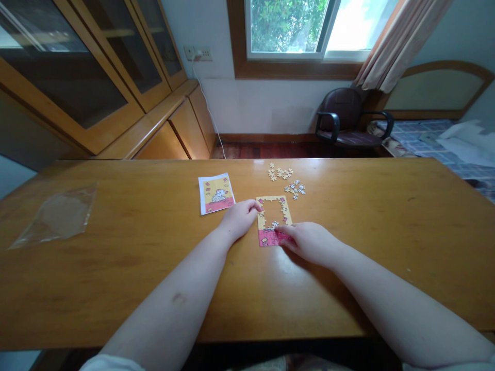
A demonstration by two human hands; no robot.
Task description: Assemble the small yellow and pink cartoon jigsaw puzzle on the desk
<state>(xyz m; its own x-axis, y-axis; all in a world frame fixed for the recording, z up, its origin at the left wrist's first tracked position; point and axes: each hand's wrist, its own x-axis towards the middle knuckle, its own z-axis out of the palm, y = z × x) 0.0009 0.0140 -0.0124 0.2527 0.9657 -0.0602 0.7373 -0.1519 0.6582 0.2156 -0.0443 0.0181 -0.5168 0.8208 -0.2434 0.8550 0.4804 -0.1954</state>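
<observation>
Loosely curled left hand, right hand extended onto puzzle

Pale sleeves above bare forearms

The left forearm carries a small, roundish mark. The left hand and the right hand are both bare. Patterned clothing shows at the lap, blurred.

From the right hand to the far right corner, the counter lies free; toward the far edge, loose puzzle pieces obstruct; toward the left edge, a picture sheet.
</observation>
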